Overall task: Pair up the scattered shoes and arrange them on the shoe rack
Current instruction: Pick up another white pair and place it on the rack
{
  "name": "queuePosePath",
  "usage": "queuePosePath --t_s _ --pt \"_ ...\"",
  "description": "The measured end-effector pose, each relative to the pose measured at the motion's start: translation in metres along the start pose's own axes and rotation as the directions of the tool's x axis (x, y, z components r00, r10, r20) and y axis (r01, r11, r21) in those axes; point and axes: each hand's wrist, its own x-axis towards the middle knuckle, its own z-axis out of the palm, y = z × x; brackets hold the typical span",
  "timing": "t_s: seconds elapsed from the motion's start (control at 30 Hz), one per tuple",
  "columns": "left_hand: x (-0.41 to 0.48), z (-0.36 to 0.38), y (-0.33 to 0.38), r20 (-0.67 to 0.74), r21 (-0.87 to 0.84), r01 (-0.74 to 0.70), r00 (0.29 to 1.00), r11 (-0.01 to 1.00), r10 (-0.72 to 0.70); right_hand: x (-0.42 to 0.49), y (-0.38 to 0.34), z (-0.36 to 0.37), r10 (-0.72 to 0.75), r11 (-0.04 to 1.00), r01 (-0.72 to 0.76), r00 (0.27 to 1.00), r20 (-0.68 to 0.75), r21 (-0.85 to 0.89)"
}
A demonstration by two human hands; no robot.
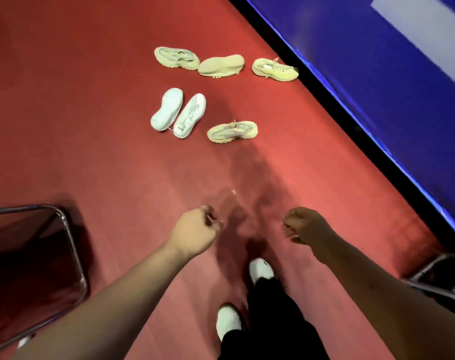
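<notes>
Honestly, with my left hand [197,224] and right hand [303,224] curled closed on nothing, I fear mismatching the beige shoes [232,131] (similar colours, some overturned).

Six shoes are scattered mid-carpet: two white [167,109] [190,115] (one sole-up), four beige [176,57] [221,65] [274,69] [232,131].

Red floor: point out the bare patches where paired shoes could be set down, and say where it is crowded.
Free: the wide red floor left of the two white sneakers, and the stretch between the beige sneaker and both hands. Crowded: the far row of three beige shoes, the rightmost against the blue wall's black base.
</notes>
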Motion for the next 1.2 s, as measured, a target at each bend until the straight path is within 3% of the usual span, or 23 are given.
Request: queuePosePath --t_s 0.5,0.67,0.8,0.87,1.0,1.1,1.2 --pt "0.217 -0.21 -0.076 -0.029 -0.035 0.117 0.993 0.992 -0.119 0.155 -0.214 0.145 0.093 0.967 -0.076 0.994 0.061 -0.243" --pt "0.295 -0.252 -0.113 0.069 0.046 0.154 0.985 0.987 -0.157 0.205 -0.272 0.193 0.1 0.945 -0.079 0.994 0.048 -0.317" --pt "0.358 -0.285 -0.144 0.134 0.116 0.154 0.976 0.981 -0.169 0.245 -0.296 0.232 0.143 0.957 -0.14 0.99 -0.01 -0.253" --pt "0.395 -0.302 -0.151 0.115 0.139 0.096 0.987 0.986 -0.112 0.27 -0.314 0.251 0.155 0.97 -0.157 0.988 -0.026 -0.185" --pt "0.442 -0.323 -0.169 0.121 0.213 0.102 0.984 0.972 -0.129 0.315 -0.334 0.287 0.181 0.971 -0.183 0.983 -0.023 -0.152" --pt "0.466 -0.325 -0.18 0.175 0.278 0.092 0.974 0.956 -0.145 0.344 -0.337 0.303 0.169 0.966 -0.169 0.985 -0.017 -0.198" --pt "0.507 -0.324 -0.193 0.14 0.314 0.102 0.978 0.944 -0.152 0.394 -0.345 0.315 0.135 0.957 -0.134 0.991 -0.014 -0.256"
